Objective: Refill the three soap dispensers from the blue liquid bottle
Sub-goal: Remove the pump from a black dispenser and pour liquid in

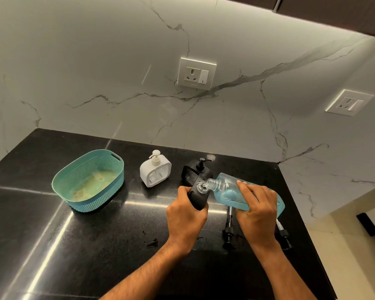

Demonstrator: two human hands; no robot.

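**Pour under way: bottle mouth to dispenser neck**

Black counter (pixel 52 245). Right hand (pixel 258 211) grips the blue liquid bottle (pixel 227 187), long axis lying near level, threaded mouth pointing left. Left hand (pixel 185 215) wraps the open black dispenser (pixel 200 195), tilted, its neck just under that mouth. Behind stand the white dispenser (pixel 155 171) and second black dispenser (pixel 196 171), pumps on. Two loose pumps (pixel 228 230) lie near the right wrist.

Left hand (pixel 185 215): lower centre of frame, fingers curled in a grip, forearm extended from the bottom edge. Right hand (pixel 258 211): lower right, fingers spread and curled in a grip, forearm likewise raised.
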